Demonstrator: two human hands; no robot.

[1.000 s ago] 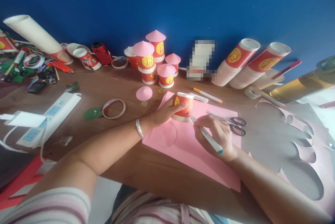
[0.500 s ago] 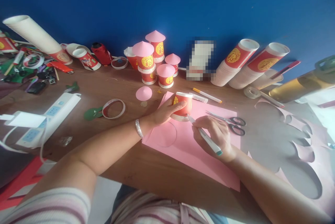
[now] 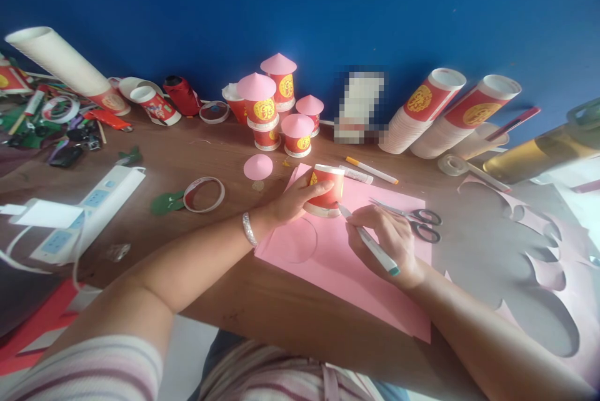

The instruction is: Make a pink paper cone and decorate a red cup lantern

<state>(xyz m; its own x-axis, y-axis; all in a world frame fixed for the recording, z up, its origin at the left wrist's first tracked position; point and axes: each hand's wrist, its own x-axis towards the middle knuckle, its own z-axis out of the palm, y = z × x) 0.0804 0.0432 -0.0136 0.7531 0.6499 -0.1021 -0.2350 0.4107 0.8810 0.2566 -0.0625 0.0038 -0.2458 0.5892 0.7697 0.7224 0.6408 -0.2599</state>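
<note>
Cup [image 3: 335, 192], red with yellow print, held in left hand [image 3: 296, 200] over pink paper [image 3: 356, 288]. Marker [image 3: 376, 252], white with green end, gripped in right hand [image 3: 387, 232]; tip is at cup's lower part. Scissors [image 3: 410, 218] lie beside right hand. Drawn circle [image 3: 299, 241] shows near left hand.

The head view looks forward and down from above the wearer's striped shirt [image 3: 267, 376], across the desk [image 3: 225, 292] to the blue wall [image 3: 210, 1] beyond. It is near enough that both arms [image 3: 197, 257] enter from below, the left hand [image 3: 296, 199] and right hand [image 3: 388, 235] lying around mid-frame.
</note>
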